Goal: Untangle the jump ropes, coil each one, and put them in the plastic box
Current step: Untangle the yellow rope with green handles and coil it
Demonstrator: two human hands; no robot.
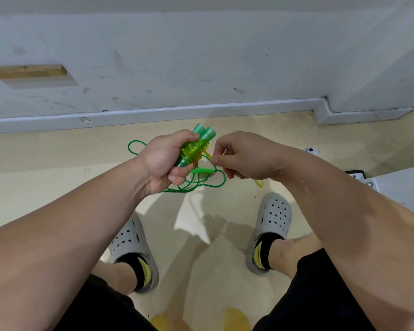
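The left hand (163, 161) holds the two green handles (202, 138) side by side as one bundle, with its fingers (181, 139) curled tight around them. I think this keeps the turns of yellow cord (194, 151) already wound on the handles from slipping off.

The right hand (244, 156) is just beside the bundle. Its fingers (218, 160) are narrow and pinch the free part of this cord, probably to keep it tight for the next turn (a short yellow loop (259, 183) hangs under this hand). Both forearms reach forward over the knees, and the wrists are close together.

The second rope, a green one (208, 185), lies loose on the floor (58, 151) under the hands and is not coiled yet. The plastic box is not in view.
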